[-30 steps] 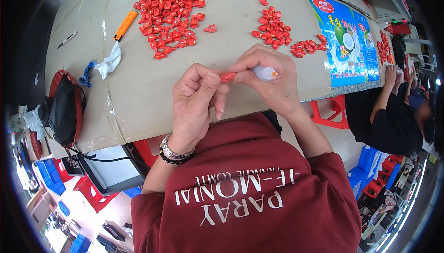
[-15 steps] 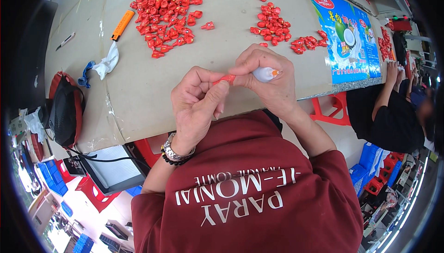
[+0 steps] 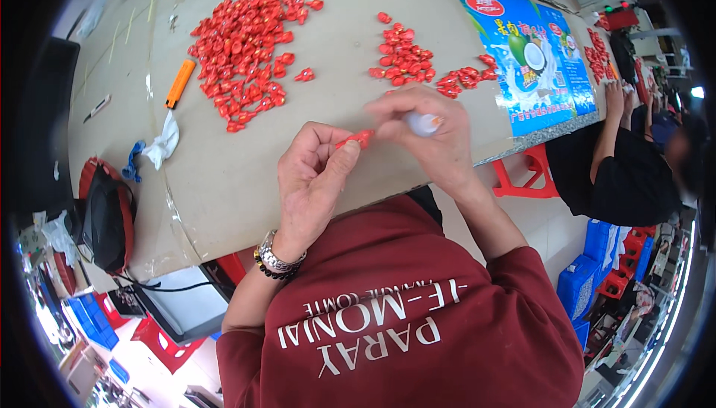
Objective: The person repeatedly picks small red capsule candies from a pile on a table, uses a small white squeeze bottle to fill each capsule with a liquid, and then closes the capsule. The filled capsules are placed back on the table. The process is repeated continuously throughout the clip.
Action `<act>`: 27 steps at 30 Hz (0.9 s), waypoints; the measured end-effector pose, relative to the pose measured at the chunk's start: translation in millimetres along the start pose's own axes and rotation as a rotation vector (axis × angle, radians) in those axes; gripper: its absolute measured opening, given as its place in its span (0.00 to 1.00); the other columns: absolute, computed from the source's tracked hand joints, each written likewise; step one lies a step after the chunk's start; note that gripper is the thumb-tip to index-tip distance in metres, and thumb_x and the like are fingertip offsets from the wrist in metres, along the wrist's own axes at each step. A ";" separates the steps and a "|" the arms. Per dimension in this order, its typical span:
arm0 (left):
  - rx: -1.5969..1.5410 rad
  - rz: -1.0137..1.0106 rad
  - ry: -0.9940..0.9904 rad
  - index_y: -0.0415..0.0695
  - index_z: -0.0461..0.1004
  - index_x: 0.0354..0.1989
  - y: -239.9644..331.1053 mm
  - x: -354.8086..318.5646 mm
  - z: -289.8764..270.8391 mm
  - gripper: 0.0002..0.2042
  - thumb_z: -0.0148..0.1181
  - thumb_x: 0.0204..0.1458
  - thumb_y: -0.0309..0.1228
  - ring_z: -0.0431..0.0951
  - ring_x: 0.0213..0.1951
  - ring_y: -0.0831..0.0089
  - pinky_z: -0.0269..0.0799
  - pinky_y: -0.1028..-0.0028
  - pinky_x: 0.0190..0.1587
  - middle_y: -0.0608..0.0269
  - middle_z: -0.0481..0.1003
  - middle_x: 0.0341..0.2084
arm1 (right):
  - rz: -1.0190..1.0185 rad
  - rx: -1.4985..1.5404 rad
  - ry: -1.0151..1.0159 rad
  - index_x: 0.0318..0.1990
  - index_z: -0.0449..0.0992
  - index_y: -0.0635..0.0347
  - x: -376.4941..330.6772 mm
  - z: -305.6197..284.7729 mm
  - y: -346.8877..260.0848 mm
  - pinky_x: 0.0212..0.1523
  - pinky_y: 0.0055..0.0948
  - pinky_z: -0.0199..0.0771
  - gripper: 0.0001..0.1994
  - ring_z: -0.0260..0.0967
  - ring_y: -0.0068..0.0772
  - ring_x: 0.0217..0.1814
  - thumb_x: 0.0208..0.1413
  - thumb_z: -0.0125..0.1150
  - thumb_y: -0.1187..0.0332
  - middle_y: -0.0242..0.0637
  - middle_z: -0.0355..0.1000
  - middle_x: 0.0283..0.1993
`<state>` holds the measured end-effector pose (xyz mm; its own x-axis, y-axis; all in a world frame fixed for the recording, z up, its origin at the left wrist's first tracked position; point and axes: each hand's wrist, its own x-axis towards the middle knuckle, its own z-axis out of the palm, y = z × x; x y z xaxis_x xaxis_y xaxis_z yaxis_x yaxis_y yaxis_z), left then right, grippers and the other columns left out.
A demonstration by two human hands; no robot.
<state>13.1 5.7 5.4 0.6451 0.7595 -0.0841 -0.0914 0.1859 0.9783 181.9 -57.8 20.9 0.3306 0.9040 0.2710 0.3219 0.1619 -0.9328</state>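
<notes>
My left hand [image 3: 309,177] pinches a small red plastic piece [image 3: 362,139] between thumb and fingertips, above the table's near side. Beside it, my right hand [image 3: 441,151] keeps a small white squeeze bottle [image 3: 424,124] with an orange tip tucked in its curled fingers. The right thumb and index finger are apart from the red piece and smeared by motion. A large pile of similar red pieces [image 3: 242,54] lies beyond my left hand. Two smaller groups of red pieces [image 3: 403,56] lie beyond my right hand, near a blue printed sheet [image 3: 514,72].
An orange-handled cutter [image 3: 180,84], a crumpled white tissue [image 3: 161,142], a pen [image 3: 98,108] and a black-and-red bag [image 3: 108,214] are on the left of the table [image 3: 231,192]. At right, a person in black [image 3: 615,177] sits along the same table, near a red stool [image 3: 524,173].
My right thumb and index finger have come away from the red piece, which stays in my left hand. The view has shifted slightly, with the pile appearing lower and further left.
</notes>
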 end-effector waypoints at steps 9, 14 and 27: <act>0.738 0.593 -0.104 0.41 0.72 0.27 2.6 84.9 63.8 0.03 0.58 0.49 0.26 0.71 0.22 0.61 0.67 0.65 0.27 0.56 0.72 0.17 | 0.041 0.337 0.440 0.49 0.70 0.67 -14.8 -50.5 6.9 0.34 0.21 0.72 0.18 0.70 0.21 0.29 0.48 0.59 0.80 0.34 0.74 0.27; 0.936 0.657 -0.140 0.41 0.74 0.30 -13.5 124.5 96.5 0.05 0.57 0.49 0.28 0.73 0.23 0.56 0.67 0.64 0.28 0.54 0.75 0.20 | -0.029 0.336 0.452 0.55 0.64 0.68 -22.5 -59.0 5.8 0.38 0.22 0.72 0.25 0.72 0.22 0.31 0.47 0.59 0.81 0.36 0.76 0.29; 0.348 0.393 -0.253 0.38 0.75 0.42 5.8 61.4 64.1 0.09 0.57 0.52 0.22 0.78 0.33 0.75 0.73 0.76 0.35 0.58 0.78 0.32 | -0.035 0.502 0.334 0.43 0.61 0.63 -37.2 -54.0 3.2 0.35 0.28 0.77 0.15 0.76 0.33 0.39 0.49 0.54 0.86 0.46 0.75 0.34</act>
<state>100.8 13.4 18.0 0.7782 0.5497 0.3038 -0.1336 -0.3278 0.9352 218.6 -112.2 20.8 0.6141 0.7350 0.2875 -0.0941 0.4298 -0.8980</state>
